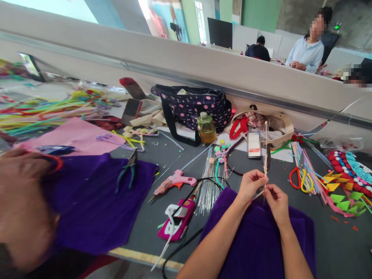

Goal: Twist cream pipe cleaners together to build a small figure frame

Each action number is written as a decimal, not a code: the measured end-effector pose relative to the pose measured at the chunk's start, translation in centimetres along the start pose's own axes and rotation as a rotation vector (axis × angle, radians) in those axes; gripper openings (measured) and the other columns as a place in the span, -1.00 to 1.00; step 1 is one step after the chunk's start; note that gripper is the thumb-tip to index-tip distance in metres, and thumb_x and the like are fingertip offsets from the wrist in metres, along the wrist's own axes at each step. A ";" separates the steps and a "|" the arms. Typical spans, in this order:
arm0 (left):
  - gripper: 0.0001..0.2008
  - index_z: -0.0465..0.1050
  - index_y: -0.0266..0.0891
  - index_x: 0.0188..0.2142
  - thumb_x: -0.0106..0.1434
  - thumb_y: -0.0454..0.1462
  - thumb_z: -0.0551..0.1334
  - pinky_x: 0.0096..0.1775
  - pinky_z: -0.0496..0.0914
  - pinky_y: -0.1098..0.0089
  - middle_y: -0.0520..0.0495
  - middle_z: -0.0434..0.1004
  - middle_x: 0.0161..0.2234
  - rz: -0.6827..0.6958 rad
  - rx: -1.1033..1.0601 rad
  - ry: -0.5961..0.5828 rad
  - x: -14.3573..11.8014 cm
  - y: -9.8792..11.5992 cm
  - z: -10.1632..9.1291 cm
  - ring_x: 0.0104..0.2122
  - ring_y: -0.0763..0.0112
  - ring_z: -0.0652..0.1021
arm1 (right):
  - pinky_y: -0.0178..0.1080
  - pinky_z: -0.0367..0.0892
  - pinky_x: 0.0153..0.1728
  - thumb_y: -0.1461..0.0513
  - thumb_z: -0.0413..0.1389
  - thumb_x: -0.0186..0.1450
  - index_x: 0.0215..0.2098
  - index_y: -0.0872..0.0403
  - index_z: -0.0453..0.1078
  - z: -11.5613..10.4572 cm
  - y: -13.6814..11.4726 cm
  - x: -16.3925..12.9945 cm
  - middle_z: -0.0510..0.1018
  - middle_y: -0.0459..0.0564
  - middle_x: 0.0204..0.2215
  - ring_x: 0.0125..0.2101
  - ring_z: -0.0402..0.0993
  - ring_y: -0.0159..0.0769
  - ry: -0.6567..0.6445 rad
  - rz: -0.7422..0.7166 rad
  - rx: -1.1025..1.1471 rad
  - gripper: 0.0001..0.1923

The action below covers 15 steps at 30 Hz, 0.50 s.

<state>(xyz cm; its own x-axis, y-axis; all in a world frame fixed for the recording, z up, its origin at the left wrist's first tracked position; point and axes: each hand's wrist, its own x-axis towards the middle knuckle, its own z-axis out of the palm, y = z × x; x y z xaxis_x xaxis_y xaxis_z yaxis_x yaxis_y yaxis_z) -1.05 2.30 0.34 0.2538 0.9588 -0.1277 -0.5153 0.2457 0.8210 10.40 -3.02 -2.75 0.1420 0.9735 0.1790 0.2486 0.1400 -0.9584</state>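
A blurry hand of another person point(20, 201) is seen very close at the left, over a purple cloth point(95, 201). Another purple cloth point(258, 240) lies under the two arms in front. The left hand point(250, 186) and the right hand point(276, 199) are held together above it, and the fingers of both are pinched on a thin pale stick point(265, 162) that stands upright between them. Beside the left hand, a pink charger point(178, 221), a pink glue gun point(174, 180) and a bunch of thin wires point(209, 182) are laid on the grey table point(337, 240). Red and yellow scissors point(299, 179) are near the right hand. Farther back, a small bottle point(206, 128) and a dotted bag point(192, 106) are set by the wall.
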 end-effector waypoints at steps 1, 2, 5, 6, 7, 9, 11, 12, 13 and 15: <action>-0.71 0.41 -0.32 -0.55 -0.16 -0.22 0.45 -0.55 0.24 0.53 0.06 0.43 -0.63 0.009 0.017 0.016 0.0 -0.1 0.0 -0.66 0.59 0.36 | -0.31 0.24 -0.36 0.15 0.10 0.24 -0.38 0.08 0.44 0.0 0.0 0.0 0.47 -0.10 -0.50 -0.46 0.35 -0.34 0.024 -0.037 -0.065 -0.83; -0.71 0.41 -0.32 -0.55 -0.16 -0.21 0.45 -0.56 0.23 0.53 0.06 0.42 -0.64 0.020 0.036 0.033 0.0 -0.3 0.1 -0.66 0.60 0.35 | -0.31 0.23 -0.35 0.16 0.09 0.24 -0.38 0.08 0.44 0.0 0.0 0.0 0.47 -0.09 -0.49 -0.45 0.35 -0.33 0.049 -0.069 -0.122 -0.83; -0.70 0.42 -0.33 -0.54 -0.16 -0.20 0.46 -0.55 0.23 0.54 0.07 0.41 -0.63 0.030 0.070 0.037 0.2 -0.5 0.0 -0.65 0.60 0.35 | -0.31 0.22 -0.36 0.15 0.10 0.23 -0.41 0.07 0.45 0.1 0.1 0.0 0.46 -0.10 -0.52 -0.46 0.34 -0.33 0.089 -0.077 -0.164 -0.84; -0.70 0.43 -0.33 -0.53 -0.16 -0.20 0.46 -0.54 0.23 0.54 0.06 0.42 -0.62 0.021 0.070 0.016 0.2 -0.5 -0.1 -0.64 0.60 0.35 | -0.31 0.22 -0.38 0.14 0.11 0.22 -0.41 0.07 0.45 0.2 0.1 0.0 0.46 -0.11 -0.53 -0.48 0.33 -0.34 0.081 -0.044 -0.123 -0.83; -0.71 0.44 -0.33 -0.51 -0.15 -0.20 0.46 -0.52 0.25 0.54 0.04 0.44 -0.59 0.007 0.064 -0.014 0.3 -0.3 -0.2 -0.62 0.59 0.37 | -0.32 0.21 -0.41 0.13 0.12 0.22 -0.42 0.07 0.44 0.2 0.1 0.0 0.45 -0.11 -0.55 -0.50 0.31 -0.35 0.062 -0.001 -0.058 -0.82; -0.70 0.49 -0.35 -0.43 -0.11 -0.20 0.44 -0.47 0.28 0.53 -0.02 0.49 -0.52 -0.040 0.046 -0.099 0.3 0.0 -0.4 -0.56 0.55 0.42 | -0.34 0.19 -0.47 0.10 0.14 0.20 -0.45 0.07 0.43 0.2 0.0 0.0 0.42 -0.13 -0.58 -0.54 0.28 -0.37 0.009 0.093 0.118 -0.79; -0.67 0.52 -0.35 -0.32 -0.04 -0.18 0.41 -0.45 0.30 0.51 -0.09 0.52 -0.45 -0.098 0.027 -0.200 0.3 0.3 -0.7 -0.51 0.51 0.46 | -0.34 0.19 -0.49 0.08 0.17 0.18 -0.48 0.08 0.42 0.3 -0.1 0.1 0.39 -0.13 -0.59 -0.56 0.25 -0.39 -0.032 0.166 0.307 -0.77; -0.66 0.52 -0.35 -0.28 -0.02 -0.17 0.40 -0.45 0.30 0.49 -0.10 0.52 -0.44 -0.122 0.017 -0.242 0.2 0.4 -0.8 -0.51 0.49 0.47 | -0.34 0.20 -0.48 0.08 0.19 0.16 -0.50 0.08 0.42 0.4 -0.2 0.1 0.38 -0.14 -0.60 -0.56 0.24 -0.40 -0.049 0.195 0.390 -0.77; -0.66 0.52 -0.35 -0.28 0.00 -0.16 0.39 -0.46 0.30 0.49 -0.10 0.52 -0.45 -0.137 0.008 -0.268 0.2 0.5 -1.0 -0.52 0.49 0.46 | -0.33 0.21 -0.47 0.08 0.20 0.15 -0.51 0.08 0.41 0.4 -0.3 0.1 0.37 -0.14 -0.60 -0.57 0.23 -0.41 -0.063 0.219 0.460 -0.76; -0.70 0.51 -0.36 -0.35 -0.02 -0.17 0.40 -0.47 0.29 0.48 -0.07 0.50 -0.50 -0.121 -0.007 -0.263 0.3 0.5 -1.1 -0.55 0.49 0.45 | -0.32 0.23 -0.45 0.10 0.23 0.13 -0.54 0.08 0.41 0.4 -0.5 0.1 0.35 -0.15 -0.61 -0.57 0.22 -0.42 -0.083 0.253 0.548 -0.77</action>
<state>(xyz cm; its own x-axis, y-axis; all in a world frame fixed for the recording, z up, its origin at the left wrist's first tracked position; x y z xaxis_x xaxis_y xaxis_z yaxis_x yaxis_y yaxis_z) -2.14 2.83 0.10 0.5168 0.8528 -0.0746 -0.4736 0.3574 0.8050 9.91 -2.90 -2.38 0.0512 0.9965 -0.0660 -0.3153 -0.0466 -0.9478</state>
